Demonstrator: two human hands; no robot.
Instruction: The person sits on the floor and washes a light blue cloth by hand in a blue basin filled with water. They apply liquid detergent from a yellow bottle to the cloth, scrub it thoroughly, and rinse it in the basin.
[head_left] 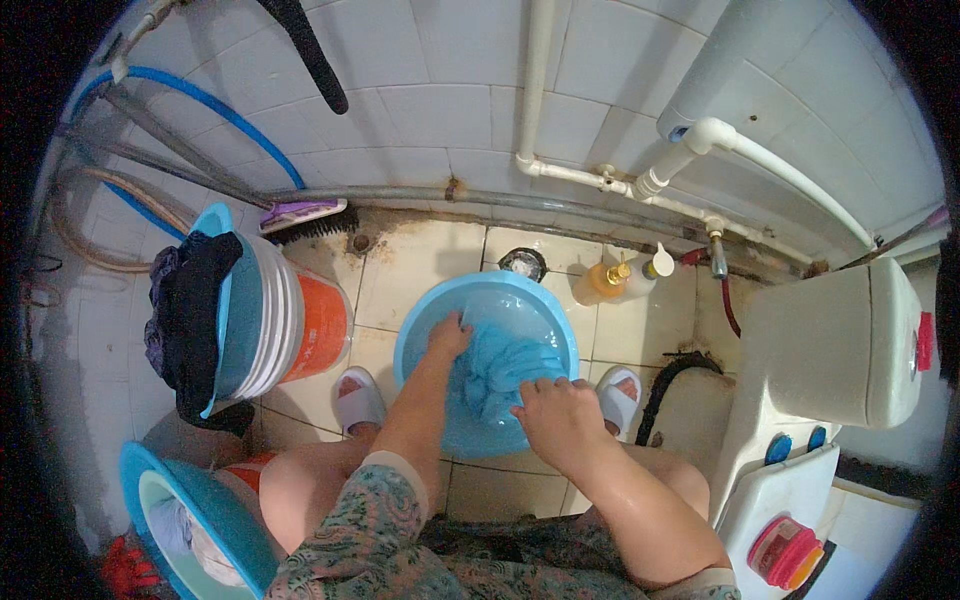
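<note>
A light blue basin [420, 300] of water stands on the floor between my feet. In it lies a wet, bunched blue cloth [500, 360], partly under the water. Over the left part of the basin, my left hand [449, 338] is closed at the cloth's edge, its fingers partly hidden. My right hand [562, 418] is closed on the cloth at the near right side, knuckles up, close to the rim.
At left, dark clothes [195, 320] hang over a bucket [265, 325]; a blue tub [140, 475] with cloths sits nearer. A brush [305, 215], a floor drain [522, 264] and pump bottles [600, 283] lie beyond the basin. At right are a toilet [820, 340] and a pink-lidded jar [785, 552].
</note>
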